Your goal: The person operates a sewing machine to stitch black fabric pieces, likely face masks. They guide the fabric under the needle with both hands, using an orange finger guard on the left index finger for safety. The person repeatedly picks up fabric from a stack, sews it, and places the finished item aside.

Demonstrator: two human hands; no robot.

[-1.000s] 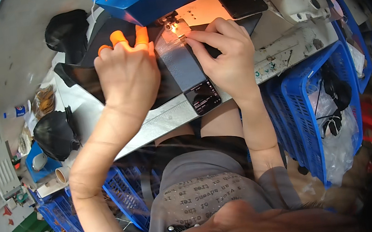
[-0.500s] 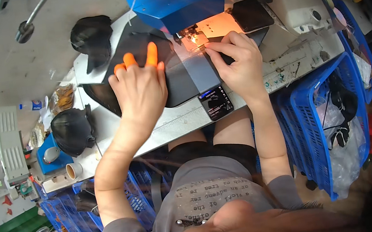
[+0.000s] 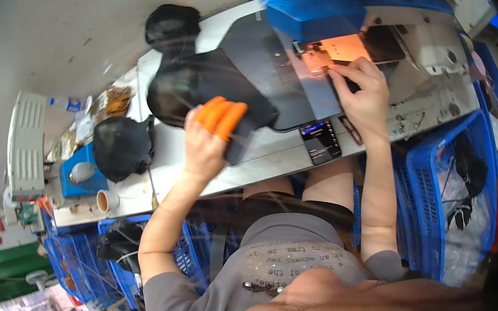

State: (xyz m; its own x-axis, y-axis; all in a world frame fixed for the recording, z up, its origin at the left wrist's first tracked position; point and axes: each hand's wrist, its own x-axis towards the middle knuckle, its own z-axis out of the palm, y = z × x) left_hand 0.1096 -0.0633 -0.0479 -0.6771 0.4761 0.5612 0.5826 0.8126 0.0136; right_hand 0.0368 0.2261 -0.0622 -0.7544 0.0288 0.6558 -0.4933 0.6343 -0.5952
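My left hand (image 3: 205,145), with orange finger covers (image 3: 222,116) on several fingers, is curled over the edge of a smooth black sheet piece (image 3: 226,80), somewhat blurred by motion. Under its fingertips a dark flap of the piece hangs toward the table's front edge. A larger dark panel (image 3: 246,39) with a grey strip (image 3: 320,99) reaches to the lit needle area of a blue and white sewing machine (image 3: 312,12). Beside the needle, my right hand (image 3: 363,93) has thumb and forefinger pinched together; what lies between them is too small to make out.
A phone (image 3: 321,143) and a small red-handled tool (image 3: 351,129) lie at the table's front edge. Black moulded pieces (image 3: 124,148) rest at left, near a paper cup (image 3: 107,201). Blue crates (image 3: 424,195) stand below on both sides. A dark flat object (image 3: 384,43) lies right of the needle.
The view has shifted, so the table appears farther right. My left hand has gone from lying spread on the panel to curling over a black piece nearer me. My right hand stays by the needle.
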